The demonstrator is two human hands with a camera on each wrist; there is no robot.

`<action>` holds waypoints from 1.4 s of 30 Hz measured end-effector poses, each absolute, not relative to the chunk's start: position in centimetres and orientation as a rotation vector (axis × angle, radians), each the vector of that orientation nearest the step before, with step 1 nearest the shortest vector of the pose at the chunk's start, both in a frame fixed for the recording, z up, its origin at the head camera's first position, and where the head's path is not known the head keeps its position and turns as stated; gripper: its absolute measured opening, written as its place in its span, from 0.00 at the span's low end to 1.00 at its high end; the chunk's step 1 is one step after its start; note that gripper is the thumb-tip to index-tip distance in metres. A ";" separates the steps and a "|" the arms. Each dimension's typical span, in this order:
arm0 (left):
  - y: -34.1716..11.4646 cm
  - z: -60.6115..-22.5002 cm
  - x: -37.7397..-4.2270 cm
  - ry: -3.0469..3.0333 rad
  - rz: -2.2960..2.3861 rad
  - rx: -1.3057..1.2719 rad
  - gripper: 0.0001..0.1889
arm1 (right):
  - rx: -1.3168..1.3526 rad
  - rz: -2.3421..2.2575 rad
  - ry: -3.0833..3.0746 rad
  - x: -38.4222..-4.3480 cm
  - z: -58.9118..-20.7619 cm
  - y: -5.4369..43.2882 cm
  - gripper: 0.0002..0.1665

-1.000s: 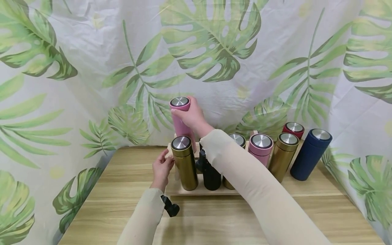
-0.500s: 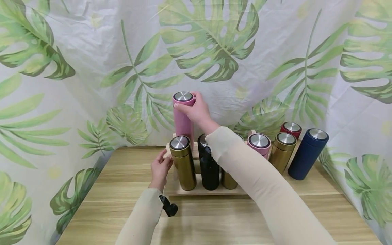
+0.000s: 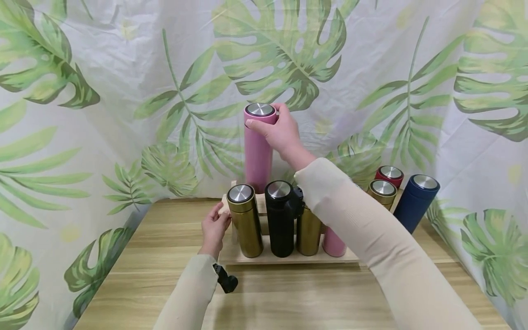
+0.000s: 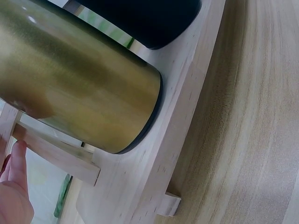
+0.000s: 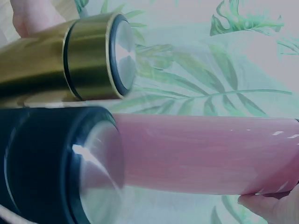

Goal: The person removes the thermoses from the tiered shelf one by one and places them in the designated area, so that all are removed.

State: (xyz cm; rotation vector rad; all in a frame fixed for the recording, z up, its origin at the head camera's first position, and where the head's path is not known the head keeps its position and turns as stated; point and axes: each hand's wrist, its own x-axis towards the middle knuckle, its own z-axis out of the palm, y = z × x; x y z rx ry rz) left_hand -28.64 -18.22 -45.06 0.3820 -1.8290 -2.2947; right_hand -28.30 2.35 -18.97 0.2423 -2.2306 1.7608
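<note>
My right hand [image 3: 280,130] grips a pink thermos [image 3: 258,156] near its steel-topped lid, upright behind the front row. In the right wrist view, fingers hold the pink thermos [image 5: 210,154] at the right edge. My left hand [image 3: 215,229] pinches the end piece of a wooden rack [image 3: 288,259], left of a gold thermos [image 3: 247,224]. The left wrist view has that gold thermos [image 4: 79,84] standing on the rack's lower board, with the left hand [image 4: 16,191] at the rack's side. A black thermos [image 3: 281,224], another gold thermos [image 3: 308,231] and a second pink thermos [image 3: 333,243] continue the row.
To the right stand a blue thermos [image 3: 416,201], a red thermos [image 3: 389,173] and a further gold thermos [image 3: 382,190], partly behind the right sleeve [image 3: 363,224]. A leaf-print cloth [image 3: 123,91] hangs behind the wooden table [image 3: 173,256].
My right hand has raised the pink thermos from behind the front gold thermos and shifted it to the right. The left hand stays at the rack's end.
</note>
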 end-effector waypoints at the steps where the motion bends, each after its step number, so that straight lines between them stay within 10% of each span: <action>1: -18.2 -45.0 -28.6 -1.830 -2.297 0.377 0.24 | 0.243 1.754 -2.234 -28.1 -18.7 2.6 0.35; 42: -18.2 -44.6 -28.3 -1.850 -2.284 0.373 0.24 | -0.128 1.677 -2.228 -25.5 -16.3 18.4 0.43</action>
